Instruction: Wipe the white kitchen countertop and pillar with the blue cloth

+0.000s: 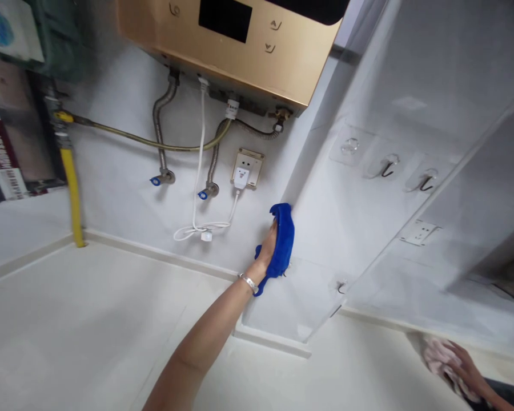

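Observation:
My left hand [267, 246] reaches up and forward and presses a blue cloth [282, 242] against the white wall tile, at the corner where a boxed column juts out. Its fingers are closed on the cloth, and a silver bracelet [249, 282] sits on the wrist. At the bottom right edge, my right hand [469, 372] lies on a pinkish cloth [440, 357] on the counter, fingers curled over it.
A gold water heater [231, 45] hangs above, with flexible hoses, two blue valves [155, 181] and a white cable plugged into a socket [247, 167]. A yellow gas pipe [72, 182] runs down on the left. Stick-on hooks [385, 166] and another socket [420, 232] are on the right wall. A pale countertop [89, 331] lies below.

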Tool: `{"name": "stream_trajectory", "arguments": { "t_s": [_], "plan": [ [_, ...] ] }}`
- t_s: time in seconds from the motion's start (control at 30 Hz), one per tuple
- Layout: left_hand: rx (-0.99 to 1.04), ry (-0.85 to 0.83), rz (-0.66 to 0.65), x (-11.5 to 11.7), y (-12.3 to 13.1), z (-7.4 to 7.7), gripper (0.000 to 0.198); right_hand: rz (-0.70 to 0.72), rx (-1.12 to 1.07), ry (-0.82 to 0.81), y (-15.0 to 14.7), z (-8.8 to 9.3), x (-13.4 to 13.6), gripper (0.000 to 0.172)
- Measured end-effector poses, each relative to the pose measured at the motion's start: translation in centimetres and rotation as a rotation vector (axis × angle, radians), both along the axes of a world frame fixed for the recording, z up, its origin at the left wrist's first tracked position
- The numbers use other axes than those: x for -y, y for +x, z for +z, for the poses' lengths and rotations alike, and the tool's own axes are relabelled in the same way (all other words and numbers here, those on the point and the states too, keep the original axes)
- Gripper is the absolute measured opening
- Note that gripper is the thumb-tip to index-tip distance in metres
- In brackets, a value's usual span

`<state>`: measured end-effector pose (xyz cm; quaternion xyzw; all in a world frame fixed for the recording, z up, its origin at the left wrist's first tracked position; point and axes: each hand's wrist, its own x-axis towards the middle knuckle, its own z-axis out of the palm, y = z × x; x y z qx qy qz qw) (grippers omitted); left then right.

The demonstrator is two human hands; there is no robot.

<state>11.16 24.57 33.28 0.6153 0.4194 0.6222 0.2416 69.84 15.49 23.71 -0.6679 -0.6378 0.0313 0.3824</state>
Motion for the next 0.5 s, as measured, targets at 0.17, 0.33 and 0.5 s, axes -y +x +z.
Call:
{"name": "stream_trajectory", "arguments": {
  "t_s": [0.17, 0.33, 0.5],
  "plan": [
    [0.008, 0.225, 0.032, 0.3, 0.9, 5.1, 0.056, 0.003, -0.044, -0.077, -0.3, -0.9, -2.3, 0.092],
    [-0.042, 0.327, 0.166, 0.0, 1.9, 8.6, 0.064, -0.034, -0.059, -0.057, -0.5, -0.5, -1.6, 0.085],
    [-0.033, 0.407, 0.204, -1.2, 2.1, 12.7, 0.067, -0.063, -0.133, 0.033, -2.8, -4.7, 3.9, 0.073]
  ]
}}
